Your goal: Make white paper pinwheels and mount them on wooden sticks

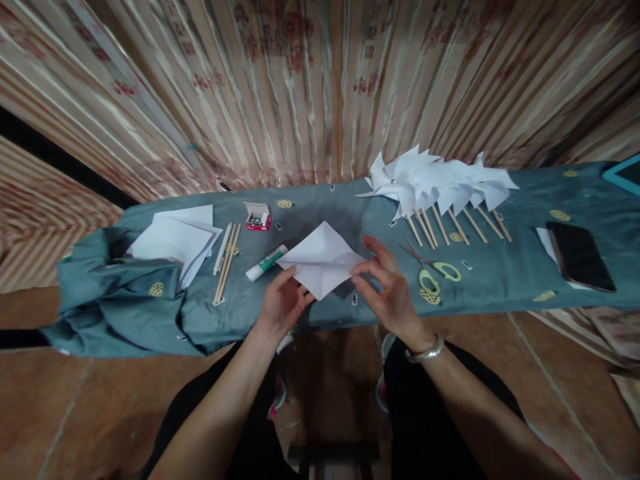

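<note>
A square sheet of white paper (323,257), turned like a diamond with a crease across its middle, is held up over the cloth. My left hand (285,300) grips its left side, thumb on top and fingers beneath. At the right corner, my right hand (385,283) pinches the paper between thumb and finger, its other fingers raised. A glue stick (267,263) with a green label lies just left of the paper. Right of my right hand are green-handled scissors (433,272), blades slightly apart.
Paper pinwheels (435,180) on wooden sticks lie in a row at the back right. Leftward are a red box of small metal pieces (258,217), several sticks (227,263) and paper sheets (175,240). A phone (580,257) rests at the right on the cloth-covered table (325,320).
</note>
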A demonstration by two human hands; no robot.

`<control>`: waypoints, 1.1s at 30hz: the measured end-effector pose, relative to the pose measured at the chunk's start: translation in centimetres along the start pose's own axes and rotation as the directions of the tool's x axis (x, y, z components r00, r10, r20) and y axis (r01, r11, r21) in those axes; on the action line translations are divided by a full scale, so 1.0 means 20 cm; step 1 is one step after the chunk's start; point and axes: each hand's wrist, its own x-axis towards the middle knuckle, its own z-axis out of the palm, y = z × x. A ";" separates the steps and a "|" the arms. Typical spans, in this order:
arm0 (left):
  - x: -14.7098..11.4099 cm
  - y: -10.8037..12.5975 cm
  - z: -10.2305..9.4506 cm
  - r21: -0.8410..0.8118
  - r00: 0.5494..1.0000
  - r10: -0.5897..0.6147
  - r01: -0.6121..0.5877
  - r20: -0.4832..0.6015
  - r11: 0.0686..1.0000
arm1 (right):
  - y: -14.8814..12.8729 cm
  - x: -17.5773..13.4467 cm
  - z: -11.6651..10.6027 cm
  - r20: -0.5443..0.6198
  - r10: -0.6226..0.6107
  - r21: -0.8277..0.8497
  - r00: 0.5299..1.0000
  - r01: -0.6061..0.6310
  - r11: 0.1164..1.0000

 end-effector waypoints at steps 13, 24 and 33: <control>0.12 -0.02 0.10 0.032 0.950 0.265 -0.263 -0.163 0.964 | 0.09 0.07 -0.01 -0.120 0.417 0.364 0.901 -0.350 0.863; 0.16 -0.09 0.18 0.065 0.926 0.368 -0.363 -0.084 0.929 | -0.05 0.06 0.18 0.170 0.594 0.780 0.786 -0.476 0.406; 0.15 -0.12 0.21 0.121 0.921 0.388 -0.382 -0.026 0.916 | 0.01 0.09 0.17 0.061 0.610 0.759 0.790 -0.434 0.486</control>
